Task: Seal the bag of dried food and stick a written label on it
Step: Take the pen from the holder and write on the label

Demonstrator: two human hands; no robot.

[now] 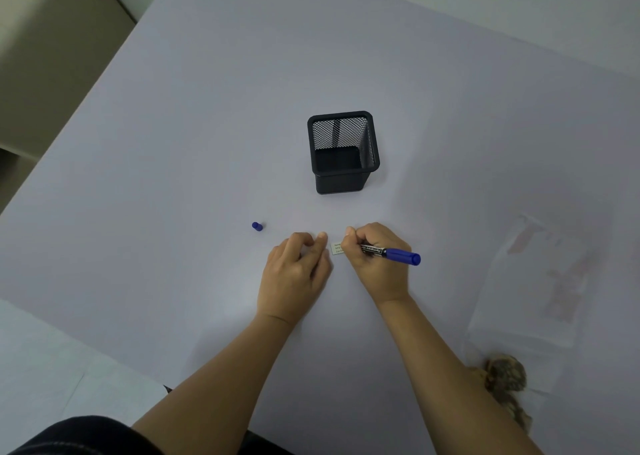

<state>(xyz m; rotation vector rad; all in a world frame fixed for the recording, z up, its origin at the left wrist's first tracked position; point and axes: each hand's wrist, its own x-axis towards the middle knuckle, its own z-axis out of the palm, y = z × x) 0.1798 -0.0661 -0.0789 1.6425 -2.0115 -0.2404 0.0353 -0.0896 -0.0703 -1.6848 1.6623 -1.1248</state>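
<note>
On your far left, the table (pixel 173 125) edge slants up and away from you, with the floor (pixel 52 56) past it. A wide stretch of table lies between that edge and the small blue cap (pixel 257 226), which sits by itself.

Next comes your left hand (pixel 298 274). It rests on the table with the fingers loosely curled, and its grip has nothing in it. One fingertip sits just beside the left edge of the label (pixel 336 248). You cannot tell if it touches.

The label is a small pale slip, flat on the table between your two hands. Your right hand (pixel 377 264) covers its right part.

Behind your hands, well apart from them, a black mesh cup (pixel 343 151) stands upright.

Your right hand's grip is closed round the marker (pixel 391 253). The blue back end points right, and the tip is hidden under your fingers, over the label.

To the right, the clear bag (pixel 530 288) lies flat, well apart from the label. It is hard to see against the table. The dried food (pixel 505 382) sits bunched at its near end, close by your right arm. The far table edge meets the wall (pixel 519 14) at the upper right.
</note>
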